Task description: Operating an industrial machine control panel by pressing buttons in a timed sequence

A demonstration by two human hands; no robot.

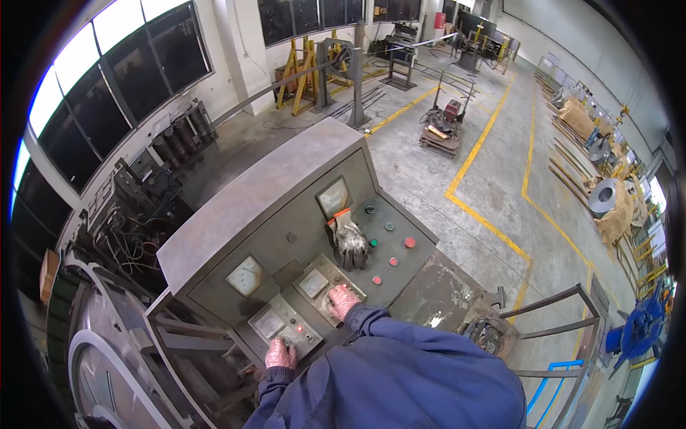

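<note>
On the grey control panel (236,214) there are two hands (280,354), four square meters (244,275), three red buttons (409,242), three green buttons (389,226), and one pair of dirty gloves (351,243).

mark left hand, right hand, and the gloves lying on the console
left hand (280,354), head view, back of the hand, on the lower-left panel.
right hand (343,301), head view, back of the hand, on a round control.
gloves (351,243), head view, middle of the dark bundle.
</note>
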